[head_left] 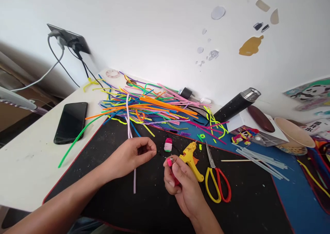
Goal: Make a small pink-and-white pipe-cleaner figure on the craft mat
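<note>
My right hand (pixel 182 182) is closed around a red lighter (pixel 170 161), its metal top showing above the fingers. To its left, my left hand (pixel 136 155) hovers over the black mat (pixel 154 206) with thumb and forefinger pinched together; anything between them is too small to make out. A lilac pipe cleaner (pixel 134 182) runs under the left hand. Between and beyond the hands stands a small coiled piece (pixel 168 145) in pink, white and green. Just past the right hand lies a yellow glue gun (pixel 190 160), beside scissors (pixel 215 179) with yellow and red handles.
A pile of colourful pipe cleaners (pixel 152 106) spreads along the back. At left lie a phone (pixel 70 122) and a wall socket with cables (pixel 69 39). On the right are a black flask (pixel 235 103), glue sticks (pixel 261 163), a small figure (pixel 242 137) and a bowl (pixel 294 132).
</note>
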### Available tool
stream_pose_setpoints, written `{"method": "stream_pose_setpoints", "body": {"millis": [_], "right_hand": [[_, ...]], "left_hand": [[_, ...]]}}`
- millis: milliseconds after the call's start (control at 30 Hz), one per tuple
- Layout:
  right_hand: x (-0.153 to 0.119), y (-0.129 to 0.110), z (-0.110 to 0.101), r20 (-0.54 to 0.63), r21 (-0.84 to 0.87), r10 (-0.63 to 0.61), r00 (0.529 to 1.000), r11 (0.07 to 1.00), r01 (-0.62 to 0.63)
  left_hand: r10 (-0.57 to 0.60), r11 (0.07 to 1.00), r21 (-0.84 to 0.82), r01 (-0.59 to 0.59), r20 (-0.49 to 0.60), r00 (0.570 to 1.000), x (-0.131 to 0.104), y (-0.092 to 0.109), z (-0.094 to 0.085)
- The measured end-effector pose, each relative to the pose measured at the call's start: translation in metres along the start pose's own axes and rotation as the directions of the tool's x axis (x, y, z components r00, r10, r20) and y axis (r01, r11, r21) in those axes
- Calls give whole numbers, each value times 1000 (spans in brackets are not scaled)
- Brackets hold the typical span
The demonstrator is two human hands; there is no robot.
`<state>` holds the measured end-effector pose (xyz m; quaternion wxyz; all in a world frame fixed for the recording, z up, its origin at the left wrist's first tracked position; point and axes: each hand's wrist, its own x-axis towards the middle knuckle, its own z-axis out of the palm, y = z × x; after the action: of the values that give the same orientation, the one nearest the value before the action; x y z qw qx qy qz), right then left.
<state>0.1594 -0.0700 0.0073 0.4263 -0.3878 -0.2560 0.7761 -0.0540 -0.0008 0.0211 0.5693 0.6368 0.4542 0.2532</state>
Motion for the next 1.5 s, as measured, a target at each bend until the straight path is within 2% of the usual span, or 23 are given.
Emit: {"method": "stream_pose_setpoints", "body": {"millis": [400,633,800,1033,1267,1400,1500], "right_hand": [[9,1,6,-91,-105,-39,995,994,29],[16,2,6,-91,-176,-75,993,983,58],[22,0,7,-140,-244,-129,982,965,92],[24,2,4,-137,-324,-151,979,941,100],[24,2,2,-145,-337,-150,978,937,94],[23,-1,1,-170,-310,-176,970,944,117],[23,-1,1,-188,-282,-180,965,951,123]], "left_hand": [[15,996,-87,-17,-13,1000,-1,4,-3],[8,995,-103,-9,-11,1000,-2,7,0],[3,999,-41,-2,27,1000,-4,10,4],[5,1000,26,-7,71,997,-3,9,7],[-4,1000,7,3,74,997,-3,8,8],[-15,1000,-13,15,14,1000,-4,6,6],[-22,1000,10,22,10,1000,-6,5,7]]}}
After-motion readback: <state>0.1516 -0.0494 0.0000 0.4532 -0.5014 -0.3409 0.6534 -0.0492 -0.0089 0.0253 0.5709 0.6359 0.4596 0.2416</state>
